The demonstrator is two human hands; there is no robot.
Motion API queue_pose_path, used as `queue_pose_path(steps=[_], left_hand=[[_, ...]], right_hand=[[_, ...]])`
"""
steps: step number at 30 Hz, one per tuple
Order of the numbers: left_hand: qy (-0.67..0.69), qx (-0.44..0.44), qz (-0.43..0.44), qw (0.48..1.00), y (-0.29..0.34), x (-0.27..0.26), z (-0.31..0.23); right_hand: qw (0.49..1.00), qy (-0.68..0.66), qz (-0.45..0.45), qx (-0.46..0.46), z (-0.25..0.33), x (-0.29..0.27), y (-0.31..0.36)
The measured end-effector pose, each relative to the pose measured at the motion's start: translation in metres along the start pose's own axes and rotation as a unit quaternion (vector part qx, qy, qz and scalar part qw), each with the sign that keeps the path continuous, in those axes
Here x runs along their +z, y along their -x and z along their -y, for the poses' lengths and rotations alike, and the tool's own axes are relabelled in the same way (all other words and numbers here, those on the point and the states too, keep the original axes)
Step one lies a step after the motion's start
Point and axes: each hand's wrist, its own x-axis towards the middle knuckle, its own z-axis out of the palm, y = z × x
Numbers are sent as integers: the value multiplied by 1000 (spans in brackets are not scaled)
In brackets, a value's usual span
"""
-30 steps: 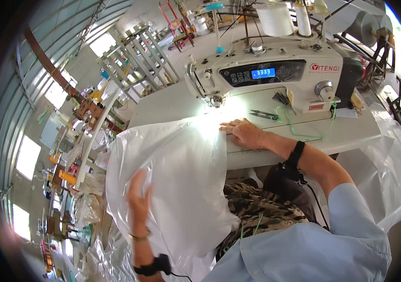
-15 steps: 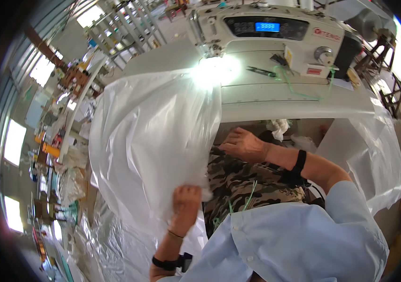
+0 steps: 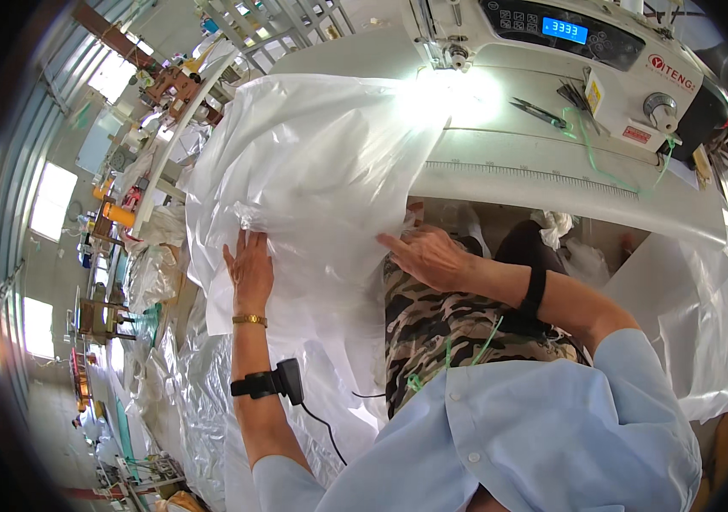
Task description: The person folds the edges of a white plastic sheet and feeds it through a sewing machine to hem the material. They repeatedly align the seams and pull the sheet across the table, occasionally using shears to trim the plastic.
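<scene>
A large white translucent plastic sheet [image 3: 321, 162] lies over the left of the sewing table and hangs down toward my lap. Its far right corner reaches under the lit head of the sewing machine [image 3: 458, 56]. My left hand [image 3: 250, 271] rests on the sheet's lower left, fingers apart and pointing away from me. At the sheet's right edge is my right hand [image 3: 429, 258], above my camouflage-patterned lap cloth [image 3: 424, 320]. Its index finger stretches onto the plastic while the other fingers curl loosely, with nothing visible in them.
Thread snips [image 3: 540, 112] and green thread [image 3: 586, 141] lie on the table [image 3: 518, 154], right of the needle area. More white plastic [image 3: 688, 316] hangs at the right. Crumpled clear plastic [image 3: 202, 410] is piled at the lower left, beside a cluttered bench [image 3: 178, 132].
My left hand has moved left and away from me, letting go of the sheet's near edge and spreading on it. My right hand has come to the sheet's right edge. The view has shifted.
</scene>
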Motion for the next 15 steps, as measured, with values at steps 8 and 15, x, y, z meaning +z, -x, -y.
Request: queue_pose_path(steps=[8,15], left_hand=[[52,-37,21,998,-15,1,-9],[50,-24,-25,998,-10,15,-1]], right_hand=[[992,120,-31,6,15,-9,-28],[993,71,90,25,-4,7,-12]])
